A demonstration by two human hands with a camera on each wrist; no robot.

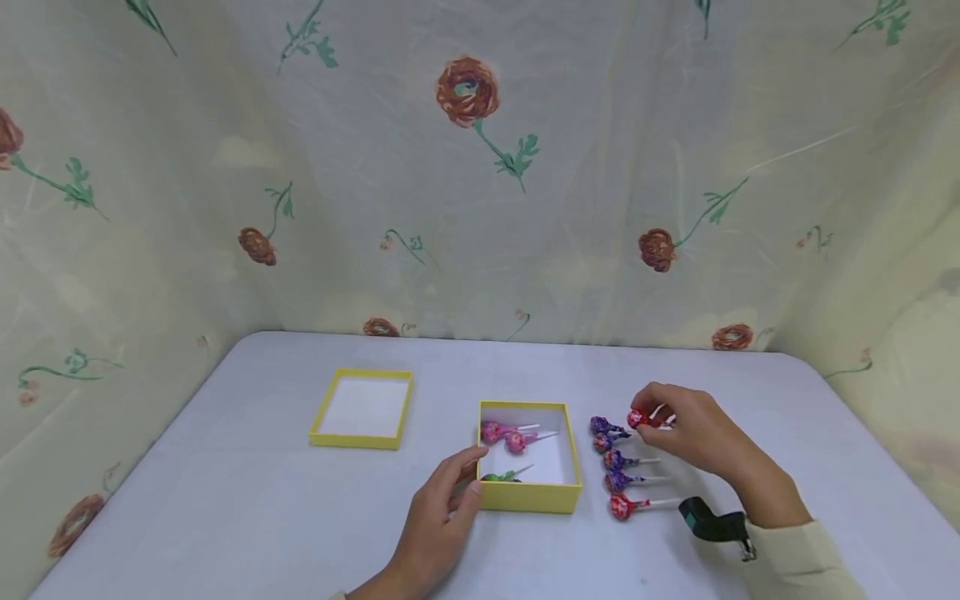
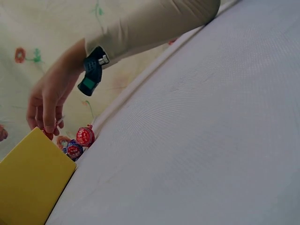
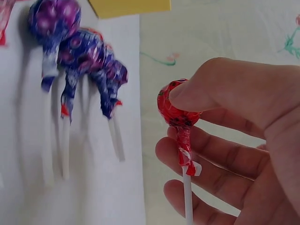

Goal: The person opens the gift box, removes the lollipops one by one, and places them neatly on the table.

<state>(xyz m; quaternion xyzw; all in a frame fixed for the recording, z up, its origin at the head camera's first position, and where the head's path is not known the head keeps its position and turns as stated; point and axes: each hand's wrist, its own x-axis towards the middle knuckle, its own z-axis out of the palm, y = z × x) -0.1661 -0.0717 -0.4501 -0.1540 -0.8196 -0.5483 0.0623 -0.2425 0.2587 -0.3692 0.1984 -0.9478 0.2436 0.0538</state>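
My right hand (image 1: 693, 425) pinches a red-wrapped lollipop (image 3: 178, 105) by its round head, between thumb and fingers. Its white stick points down past the fingers in the right wrist view. The hand is above the far end of a row of lollipops on the table: several purple-blue ones (image 1: 615, 481) and a red one (image 1: 621, 507) nearest me. My left hand (image 1: 435, 517) rests against the left side of a yellow open box (image 1: 528, 497). Inside the box lie two pink lollipops (image 1: 516, 442) and a green one (image 1: 506, 477), partly hidden by the front wall.
A yellow-rimmed lid (image 1: 356, 442) with a white inside lies to the left, farther back. The white table (image 1: 247, 467) has rounded far corners. Behind it hangs a flowered curtain (image 1: 562, 250). A dark wrist device (image 1: 712, 521) sits at my right wrist.
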